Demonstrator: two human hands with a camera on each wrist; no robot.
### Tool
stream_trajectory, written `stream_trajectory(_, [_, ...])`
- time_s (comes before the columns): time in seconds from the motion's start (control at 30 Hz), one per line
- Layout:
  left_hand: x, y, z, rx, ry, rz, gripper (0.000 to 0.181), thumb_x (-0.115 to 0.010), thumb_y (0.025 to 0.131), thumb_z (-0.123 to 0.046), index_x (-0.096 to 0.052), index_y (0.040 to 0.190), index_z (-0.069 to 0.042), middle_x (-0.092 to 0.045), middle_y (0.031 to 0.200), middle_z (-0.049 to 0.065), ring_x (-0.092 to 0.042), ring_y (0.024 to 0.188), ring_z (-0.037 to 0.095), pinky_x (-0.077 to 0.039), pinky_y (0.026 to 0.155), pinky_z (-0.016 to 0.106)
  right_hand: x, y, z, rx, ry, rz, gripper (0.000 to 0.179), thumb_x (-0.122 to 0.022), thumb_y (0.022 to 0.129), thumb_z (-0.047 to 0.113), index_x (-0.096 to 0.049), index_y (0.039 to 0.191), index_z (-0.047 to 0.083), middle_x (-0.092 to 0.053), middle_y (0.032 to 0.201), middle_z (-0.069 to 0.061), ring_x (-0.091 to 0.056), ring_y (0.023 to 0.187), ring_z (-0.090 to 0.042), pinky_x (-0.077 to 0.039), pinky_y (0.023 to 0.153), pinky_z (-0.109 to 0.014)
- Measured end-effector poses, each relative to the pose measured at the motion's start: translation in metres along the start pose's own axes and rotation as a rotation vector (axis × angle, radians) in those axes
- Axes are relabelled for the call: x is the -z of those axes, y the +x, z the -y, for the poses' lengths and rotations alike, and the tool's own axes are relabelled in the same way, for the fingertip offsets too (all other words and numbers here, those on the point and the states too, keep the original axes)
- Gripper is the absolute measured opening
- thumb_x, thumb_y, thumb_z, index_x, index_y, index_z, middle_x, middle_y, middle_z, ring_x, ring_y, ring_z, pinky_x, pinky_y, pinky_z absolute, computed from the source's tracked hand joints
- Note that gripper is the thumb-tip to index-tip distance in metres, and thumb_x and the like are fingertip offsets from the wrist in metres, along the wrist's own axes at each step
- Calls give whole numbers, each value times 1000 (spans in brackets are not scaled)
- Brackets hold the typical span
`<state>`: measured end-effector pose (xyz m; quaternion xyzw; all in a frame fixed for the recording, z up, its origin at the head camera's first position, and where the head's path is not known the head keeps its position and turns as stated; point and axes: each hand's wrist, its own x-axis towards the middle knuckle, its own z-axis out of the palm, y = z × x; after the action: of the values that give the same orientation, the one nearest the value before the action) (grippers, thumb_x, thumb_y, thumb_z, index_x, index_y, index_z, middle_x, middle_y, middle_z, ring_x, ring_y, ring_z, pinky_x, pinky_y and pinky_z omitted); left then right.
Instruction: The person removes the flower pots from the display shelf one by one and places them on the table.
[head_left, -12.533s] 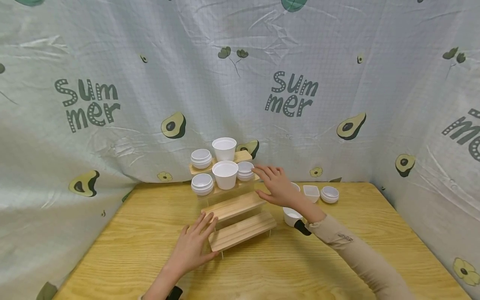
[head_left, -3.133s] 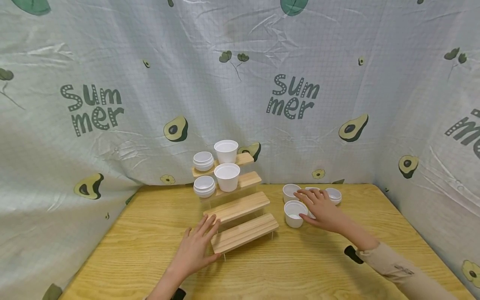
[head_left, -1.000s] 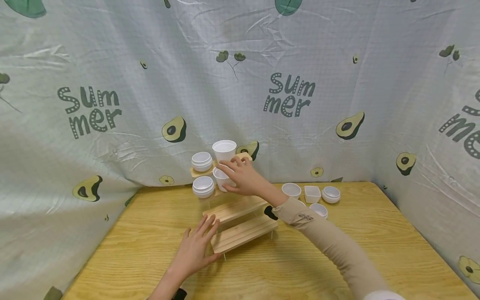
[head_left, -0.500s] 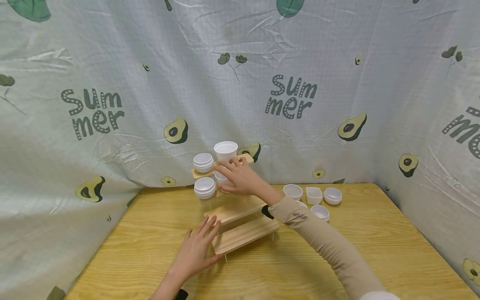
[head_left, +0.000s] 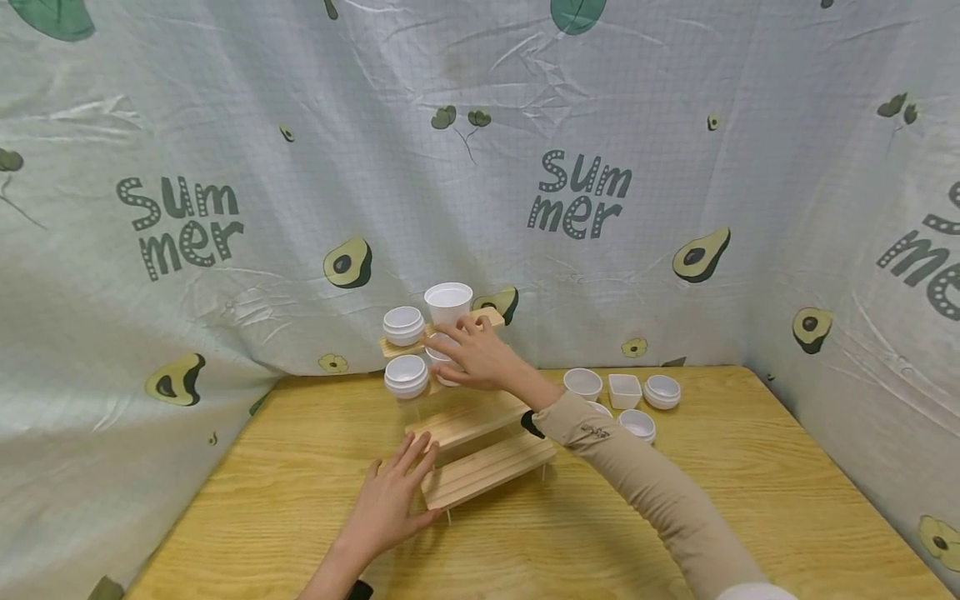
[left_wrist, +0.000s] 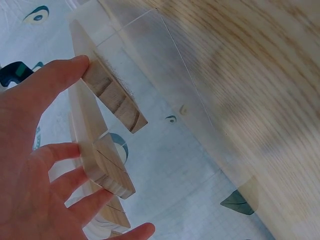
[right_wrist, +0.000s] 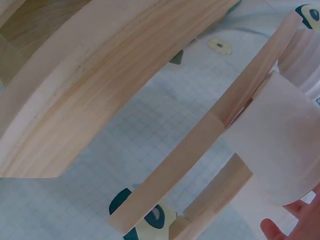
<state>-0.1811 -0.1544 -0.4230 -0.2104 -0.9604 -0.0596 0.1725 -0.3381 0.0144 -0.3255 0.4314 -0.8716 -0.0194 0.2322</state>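
A tiered stand [head_left: 491, 471] of wooden steps on clear supports stands at mid-table. On its second step from the top, my right hand [head_left: 480, 360] holds a tall white plastic cup [right_wrist: 280, 140], mostly covered by the hand in the head view. Two fingertips [right_wrist: 270, 230] show beside the cup in the right wrist view. My left hand [head_left: 390, 504] is spread at the stand's left side, thumb touching the lowest step's end [left_wrist: 115, 97] and fingers against the step above. Another tall cup [head_left: 448, 302] and a round jar [head_left: 404, 326] occupy the top step; a second jar [head_left: 407, 377] sits below.
To the right on the wooden table [head_left: 712, 483] are a cup [head_left: 582, 382], a square container [head_left: 624, 390], and two round jars, one farther back [head_left: 662, 390] and one nearer [head_left: 637, 424]. My right sleeve partly hides another cup. A printed curtain [head_left: 600, 292] backs the table.
The jar formerly at the second step's right end has gone from the stand; one more jar lies among the containers at right. My right hand has returned left to the cup. My left hand stays.
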Motion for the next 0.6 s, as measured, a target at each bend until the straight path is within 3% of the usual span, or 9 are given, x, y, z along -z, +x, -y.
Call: stream_trajectory(0.6, [-1,-1,0,5,5,6,83,-72,67,-46,-40,135,-13,-36,142,6,-34,131,29,-40,84,63,6,-8,-1,25,-33,-26,42,-40,92,43,-42,132,30,-47,128,1,-44,105,-24,-36,82,-42])
